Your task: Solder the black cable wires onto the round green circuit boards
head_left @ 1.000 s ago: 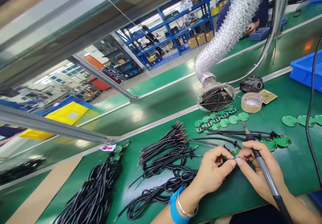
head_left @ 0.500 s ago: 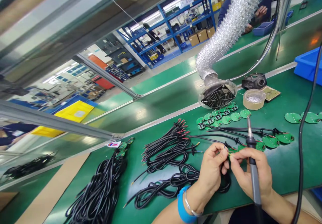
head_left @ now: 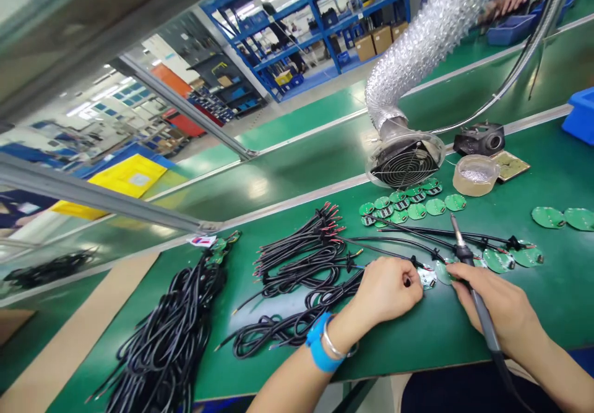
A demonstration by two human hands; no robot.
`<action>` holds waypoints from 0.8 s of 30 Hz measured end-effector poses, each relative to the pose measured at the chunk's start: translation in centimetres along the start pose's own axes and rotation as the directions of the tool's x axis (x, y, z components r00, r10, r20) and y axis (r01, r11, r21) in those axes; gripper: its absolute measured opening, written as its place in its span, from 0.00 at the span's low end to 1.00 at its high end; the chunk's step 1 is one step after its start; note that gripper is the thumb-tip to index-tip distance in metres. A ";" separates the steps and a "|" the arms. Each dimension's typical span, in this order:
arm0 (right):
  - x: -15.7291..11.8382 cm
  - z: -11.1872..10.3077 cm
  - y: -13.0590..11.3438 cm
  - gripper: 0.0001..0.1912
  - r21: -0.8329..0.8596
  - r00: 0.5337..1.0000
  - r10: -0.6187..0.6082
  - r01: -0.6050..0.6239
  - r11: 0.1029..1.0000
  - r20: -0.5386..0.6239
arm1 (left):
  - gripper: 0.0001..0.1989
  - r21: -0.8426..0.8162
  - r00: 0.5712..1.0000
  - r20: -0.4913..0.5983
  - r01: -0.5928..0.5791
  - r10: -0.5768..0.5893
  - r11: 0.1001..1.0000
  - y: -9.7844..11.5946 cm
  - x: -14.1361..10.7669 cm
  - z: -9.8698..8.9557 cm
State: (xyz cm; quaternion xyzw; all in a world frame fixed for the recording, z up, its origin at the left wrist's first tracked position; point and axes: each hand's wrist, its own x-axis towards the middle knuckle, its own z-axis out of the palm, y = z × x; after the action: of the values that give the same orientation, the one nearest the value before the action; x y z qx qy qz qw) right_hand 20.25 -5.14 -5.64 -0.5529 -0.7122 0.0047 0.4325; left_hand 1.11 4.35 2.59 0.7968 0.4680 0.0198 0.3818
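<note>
My left hand (head_left: 390, 288), with a blue band and a bangle at the wrist, has its fingers curled beside a white-faced circuit board (head_left: 427, 278); what its fingertips hold is hidden. A soldering iron (head_left: 482, 317) is held in my right hand (head_left: 494, 298), its tip pointing up and away. The right fingertips are at a green round board (head_left: 444, 271) in the near row. Black cables (head_left: 408, 235) lead to boards of this row. Behind them lie more green boards (head_left: 435, 206) in rows.
Cable bundles (head_left: 297, 246) and a larger cable pile (head_left: 171, 332) lie to the left. A fume extractor (head_left: 406, 164), a solder wire roll (head_left: 474, 175) and a blue bin (head_left: 582, 116) stand behind. Across the bench a person's hands (head_left: 510, 2) show near a blue tray (head_left: 510, 29).
My hands, close together over a thin wire before, have moved apart. My left hand has turned palm down near the boards. The view has shifted somewhat.
</note>
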 end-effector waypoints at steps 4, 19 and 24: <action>-0.4 -0.1 0.1 0.18 -0.017 0.999 0.022 -0.021 1.000 0.038 | 0.07 0.143 0.994 -0.104 -0.029 0.045 0.989 -0.6 0.9 2.0; 0.8 -2.8 -2.5 0.12 0.221 0.996 0.086 -0.089 0.971 0.025 | 0.07 0.249 0.987 -0.159 0.006 0.035 0.968 -1.7 0.2 2.7; 0.3 -2.0 -2.2 0.10 0.122 0.985 0.171 -0.173 0.977 0.028 | 0.07 0.251 0.982 -0.171 -0.032 0.076 0.968 -1.8 0.2 2.8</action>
State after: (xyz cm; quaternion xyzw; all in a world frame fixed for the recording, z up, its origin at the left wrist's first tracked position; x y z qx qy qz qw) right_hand 19.77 -6.73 -3.12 -0.5844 -0.6637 0.0910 0.4579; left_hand 0.97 3.28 -0.61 0.8456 0.4772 0.0433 0.2354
